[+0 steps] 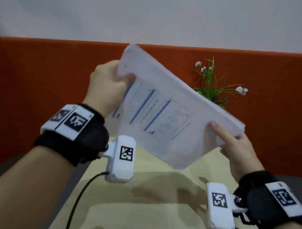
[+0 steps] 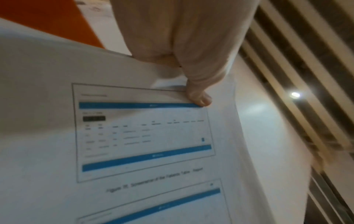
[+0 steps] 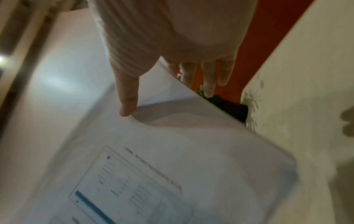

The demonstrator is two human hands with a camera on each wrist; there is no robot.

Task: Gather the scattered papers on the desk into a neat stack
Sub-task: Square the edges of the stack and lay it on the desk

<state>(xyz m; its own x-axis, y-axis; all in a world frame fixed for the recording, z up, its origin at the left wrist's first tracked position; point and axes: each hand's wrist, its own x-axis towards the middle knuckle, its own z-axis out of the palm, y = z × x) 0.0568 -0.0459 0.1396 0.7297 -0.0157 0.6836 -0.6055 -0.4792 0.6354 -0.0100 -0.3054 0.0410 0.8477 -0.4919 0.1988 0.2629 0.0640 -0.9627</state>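
Observation:
A stack of white papers (image 1: 164, 113) with blue-barred printed tables hangs tilted in the air above the desk (image 1: 142, 193), held by both hands. My left hand (image 1: 107, 87) pinches its upper left edge, thumb on the printed face. In the left wrist view that thumb presses the papers (image 2: 134, 136) beside a blue bar. My right hand (image 1: 233, 147) grips the lower right edge, thumb on top and fingers behind. The right wrist view shows the thumb on the papers (image 3: 191, 144) and the other fingers past their far edge.
A small potted plant (image 1: 212, 86) with pale flowers stands behind the papers against an orange partition (image 1: 42, 90). The light wooden desk lies below my hands. A black cable (image 1: 77, 202) runs from the left wrist camera down over the desk's left edge.

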